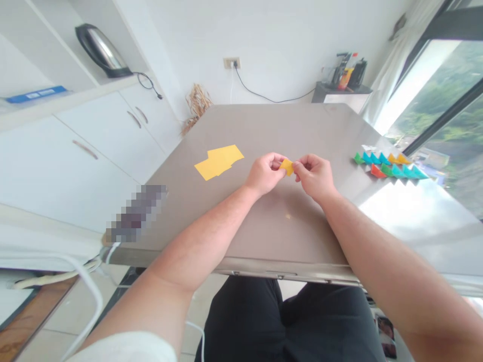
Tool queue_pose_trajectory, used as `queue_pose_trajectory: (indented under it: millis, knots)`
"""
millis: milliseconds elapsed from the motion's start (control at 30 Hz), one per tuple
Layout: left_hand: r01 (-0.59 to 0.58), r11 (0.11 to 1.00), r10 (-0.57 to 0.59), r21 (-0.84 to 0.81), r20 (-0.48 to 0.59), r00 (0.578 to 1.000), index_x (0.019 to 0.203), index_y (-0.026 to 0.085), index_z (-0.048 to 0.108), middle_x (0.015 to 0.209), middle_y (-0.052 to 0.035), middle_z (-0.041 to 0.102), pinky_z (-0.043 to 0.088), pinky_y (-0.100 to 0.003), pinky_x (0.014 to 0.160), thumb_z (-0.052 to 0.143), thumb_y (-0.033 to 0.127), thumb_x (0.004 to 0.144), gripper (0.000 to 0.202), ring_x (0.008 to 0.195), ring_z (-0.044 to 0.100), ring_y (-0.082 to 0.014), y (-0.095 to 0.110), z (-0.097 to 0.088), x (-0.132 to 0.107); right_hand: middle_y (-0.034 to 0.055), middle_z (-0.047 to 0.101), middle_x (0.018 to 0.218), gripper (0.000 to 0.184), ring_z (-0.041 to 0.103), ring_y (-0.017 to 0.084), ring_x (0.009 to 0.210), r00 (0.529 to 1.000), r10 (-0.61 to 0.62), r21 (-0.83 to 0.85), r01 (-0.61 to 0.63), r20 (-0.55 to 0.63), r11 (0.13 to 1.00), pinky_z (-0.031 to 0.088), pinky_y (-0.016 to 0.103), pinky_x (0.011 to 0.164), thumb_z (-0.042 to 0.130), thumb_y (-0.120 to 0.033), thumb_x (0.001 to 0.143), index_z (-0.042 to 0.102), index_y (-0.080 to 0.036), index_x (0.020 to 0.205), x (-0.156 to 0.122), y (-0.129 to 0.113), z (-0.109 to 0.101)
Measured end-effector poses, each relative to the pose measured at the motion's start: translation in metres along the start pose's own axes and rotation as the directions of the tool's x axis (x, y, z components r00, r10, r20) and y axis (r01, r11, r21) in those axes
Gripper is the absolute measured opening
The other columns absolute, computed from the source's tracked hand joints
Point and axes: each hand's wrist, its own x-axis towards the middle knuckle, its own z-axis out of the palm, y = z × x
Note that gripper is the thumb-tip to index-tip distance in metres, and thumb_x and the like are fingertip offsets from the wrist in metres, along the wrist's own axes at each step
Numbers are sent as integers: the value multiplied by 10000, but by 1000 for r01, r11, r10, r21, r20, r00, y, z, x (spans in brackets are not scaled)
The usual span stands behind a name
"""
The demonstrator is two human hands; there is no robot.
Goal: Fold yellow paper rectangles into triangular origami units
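Note:
A small folded piece of yellow paper (287,167) is pinched between my two hands above the middle of the table. My left hand (265,173) grips its left side with thumb and fingers. On the right side, the fingertips of my right hand (314,176) are closed on its edge. Part of the paper is hidden behind my fingers. To the left of my hands, several flat yellow paper sheets (219,162) lie overlapping on the table.
Two rows of folded paper boats (385,171) in green, blue, red and yellow stand at the right of the brown table (264,226). A blurred-out dark object (138,213) with a white cable lies at the left edge. A window (445,100) is on the right.

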Motion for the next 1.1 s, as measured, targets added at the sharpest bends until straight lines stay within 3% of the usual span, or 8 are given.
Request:
queue_pose_trajectory:
  millis: [167, 367, 500, 667, 733, 833, 967, 1100]
  knots:
    - [29, 999, -28, -14, 43, 999, 820, 189, 663, 677, -5, 692, 503, -290, 621, 756, 180, 733, 128, 588, 618, -125, 4, 2, -3, -19, 581, 541, 163, 509, 129, 500, 999, -33, -26, 33, 3, 999, 375, 274, 498, 653, -323, 794, 600, -200, 701, 2, 3, -1]
    - [-36, 998, 32, 56, 68, 997, 868, 196, 710, 816, -37, 743, 530, -305, 706, 732, 220, 761, 112, 718, 668, -154, 5, -2, -3, -19, 598, 592, 152, 501, 118, 545, 999, -30, -73, 32, 30, 997, 377, 263, 515, 652, -314, 776, 615, -195, 687, 3, 3, -3]
    - [-49, 997, 51, 67, -31, 998, 903, 191, 732, 839, -49, 750, 537, -306, 705, 688, 214, 788, 125, 711, 666, -154, 4, -3, 0, -19, 588, 573, 187, 498, 115, 532, 999, -23, -67, 26, 47, 997, 374, 260, 501, 667, -341, 790, 622, -190, 688, 3, 2, -4]
    - [-41, 992, 22, -118, -158, 987, 1010, 202, 687, 810, -24, 729, 555, -294, 668, 708, 216, 776, 235, 705, 671, -154, 5, 0, 0, 7, 687, 723, 312, 576, 119, 586, 995, -13, 125, 0, 99, 992, 471, 267, 542, 745, -445, 773, 692, -175, 919, 2, 3, -2]
    - [-44, 989, 18, -139, -178, 984, 1022, 207, 666, 836, -23, 726, 566, -293, 672, 727, 218, 765, 265, 734, 686, -161, 7, 1, -2, 18, 705, 762, 307, 599, 123, 610, 992, -7, 125, -9, 128, 992, 500, 274, 567, 771, -425, 750, 687, -175, 906, 2, 4, -1]
    - [-46, 992, 28, -115, -149, 988, 1064, 223, 648, 868, -17, 719, 576, -292, 670, 742, 205, 749, 329, 728, 705, -164, 10, 1, -4, 18, 698, 725, 207, 624, 135, 617, 994, -20, 86, 11, 106, 996, 515, 284, 582, 735, -363, 770, 674, -179, 841, 2, 6, 1]
    - [-73, 994, 65, -85, -100, 993, 1053, 236, 659, 904, -19, 727, 585, -293, 707, 744, 187, 749, 319, 737, 724, -162, 9, 2, -5, 9, 714, 763, 225, 668, 151, 685, 992, -120, 100, 116, 34, 988, 541, 301, 649, 698, -314, 786, 682, -193, 974, 2, 7, 2]
    - [-79, 990, 69, -119, -86, 994, 993, 233, 649, 882, -18, 745, 584, -288, 715, 777, 201, 737, 289, 740, 726, -160, 8, 2, -6, -15, 707, 743, 171, 661, 139, 675, 983, -175, 75, 172, 49, 982, 526, 290, 657, 668, -302, 806, 646, -217, 952, 1, 5, 1]
